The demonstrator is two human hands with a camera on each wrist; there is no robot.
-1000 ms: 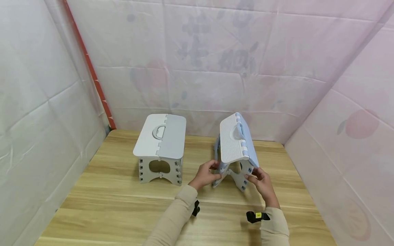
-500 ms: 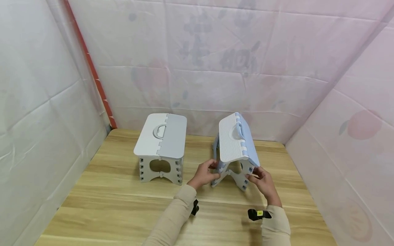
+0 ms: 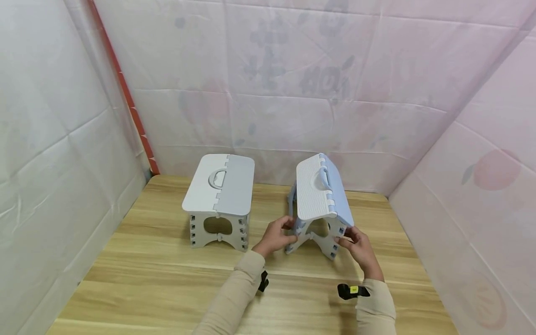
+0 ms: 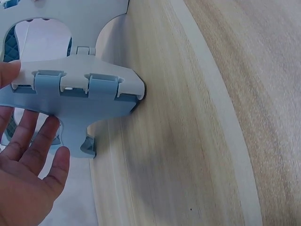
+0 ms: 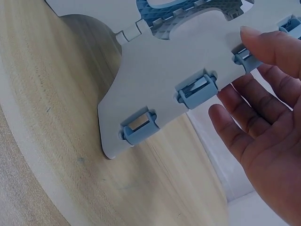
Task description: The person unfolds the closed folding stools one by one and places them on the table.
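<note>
A white and light-blue folding stool (image 3: 309, 194) stands partly unfolded on the table, its two-part top peaked like a roof. My left hand (image 3: 275, 236) pinches the hinged edge of its near left leg. In the left wrist view, the left hand's fingers (image 4: 34, 153) lie behind the blue leg panel (image 4: 77, 110), with the thumb on the white side. At the near right leg, my right hand (image 3: 361, 249) grips the outer edge. Its thumb (image 5: 268, 42) presses the white leg panel (image 5: 162, 75) in the right wrist view, fingers behind.
To the left stands a grey and white folding stool (image 3: 238, 186), fully unfolded with a flat top. Both stools are on a wood-grain table (image 3: 167, 279). Pale printed curtains (image 3: 268, 125) enclose its back and sides.
My left hand has shifted slightly left with the left leg. The stool's legs stand a little wider and its peaked top is slightly flatter. My right hand stays nearly still.
</note>
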